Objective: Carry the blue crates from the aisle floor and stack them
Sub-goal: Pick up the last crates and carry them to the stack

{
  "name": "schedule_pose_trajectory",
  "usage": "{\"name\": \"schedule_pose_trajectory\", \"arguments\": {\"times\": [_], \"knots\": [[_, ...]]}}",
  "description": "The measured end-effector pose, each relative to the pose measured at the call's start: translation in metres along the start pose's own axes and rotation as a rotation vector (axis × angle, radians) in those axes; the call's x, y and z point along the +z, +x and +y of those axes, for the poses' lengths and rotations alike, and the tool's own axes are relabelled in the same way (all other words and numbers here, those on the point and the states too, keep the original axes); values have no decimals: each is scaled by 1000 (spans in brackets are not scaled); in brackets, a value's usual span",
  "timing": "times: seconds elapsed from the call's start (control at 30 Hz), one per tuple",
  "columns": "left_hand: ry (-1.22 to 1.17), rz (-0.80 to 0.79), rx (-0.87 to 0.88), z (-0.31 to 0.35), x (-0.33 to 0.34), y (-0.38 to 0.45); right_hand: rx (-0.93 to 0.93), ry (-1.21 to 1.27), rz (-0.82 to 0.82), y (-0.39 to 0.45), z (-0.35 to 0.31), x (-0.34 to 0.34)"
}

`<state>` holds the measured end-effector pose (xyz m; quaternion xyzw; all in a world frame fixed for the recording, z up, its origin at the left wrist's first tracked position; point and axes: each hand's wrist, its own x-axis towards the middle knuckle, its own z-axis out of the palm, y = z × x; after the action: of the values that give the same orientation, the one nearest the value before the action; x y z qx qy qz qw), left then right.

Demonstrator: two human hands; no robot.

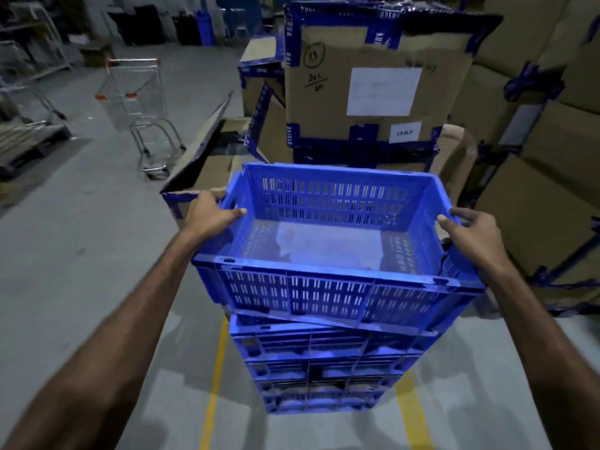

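The left hand (212, 213) clamps the left short rim of one blue crate (331, 254), thumb hooked inside, fingers wrapped over the outer edge. The right hand (474, 235) grips the opposite short rim the same way, thumb on top and fingers curled under the lip. So the crate sits between the two hands, held level with its open top facing up. It is slotted on all four walls, and nothing lies in it apart from a pale patch on the bottom.

Directly beneath it is a stack of blue crates (324, 368) on the floor (81, 254); about four nested layers show, though the exact count is hard to tell. The held crate's base is at or just above the stack's top rim, slightly askew.

Two yellow floor lines (212, 394) run past the stack. Behind are taped cardboard boxes (373, 92), one open at the left. One wire shopping cart (136, 99) stands well apart at the left.
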<state>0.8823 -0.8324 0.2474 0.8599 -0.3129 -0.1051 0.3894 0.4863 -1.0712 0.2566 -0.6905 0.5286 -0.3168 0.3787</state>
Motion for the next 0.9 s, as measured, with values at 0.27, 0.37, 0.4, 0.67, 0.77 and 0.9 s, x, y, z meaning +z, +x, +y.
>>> {"name": "schedule_pose_trajectory", "arguments": {"times": [0.27, 0.37, 0.4, 0.67, 0.77, 0.9], "knots": [[-216, -16, -13, -11, 4, 2, -10, -19, -75, 9, 2, -1], [-421, -91, -59, -16, 0, -3, -23, -51, -118, 6, 5, -7], [-399, -103, -39, -20, -3, -7, -35, -50, -139, 3, 7, -10], [181, 132, 335, -58, 9, -89, -248, -278, -59, -43, 42, -10], [132, 170, 374, -66, 12, -104, -336, -195, 14, -51, 55, -7], [-196, 194, 229, -71, 27, -128, -267, 108, 128, -75, 77, 2]]}}
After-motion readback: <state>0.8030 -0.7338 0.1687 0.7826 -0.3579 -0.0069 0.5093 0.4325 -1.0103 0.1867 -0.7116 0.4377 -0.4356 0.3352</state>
